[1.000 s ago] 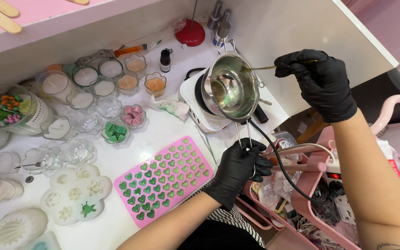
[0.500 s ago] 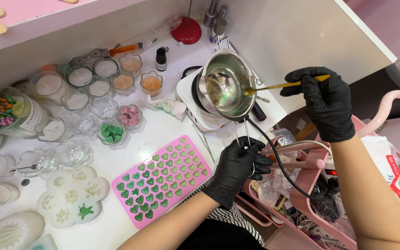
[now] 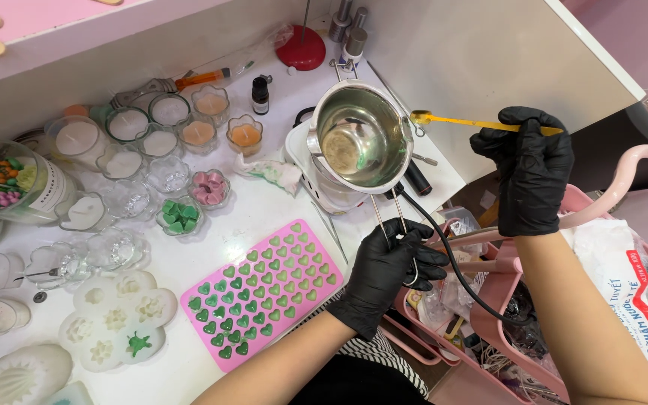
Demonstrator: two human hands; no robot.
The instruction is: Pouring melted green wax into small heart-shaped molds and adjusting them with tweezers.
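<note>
A round stainless-steel melting pot [image 3: 359,137] is held tilted over a small white electric hotplate [image 3: 316,180], its wire handle gripped in the closed, black-gloved left hand [image 3: 388,271]. A slender yellow measuring spoon [image 3: 481,123] is pinched in the black-gloved right hand [image 3: 528,161], just beside the pot's rim. A pink silicone mould of green hearts [image 3: 264,289] lies nearby.

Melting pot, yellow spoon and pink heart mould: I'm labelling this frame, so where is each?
Melting pot [image 3: 373,161]: head view, inner wall.
Yellow spoon [image 3: 459,121]: head view, mid-handle.
Pink heart mould [image 3: 264,289]: head view, middle of tray.
</note>
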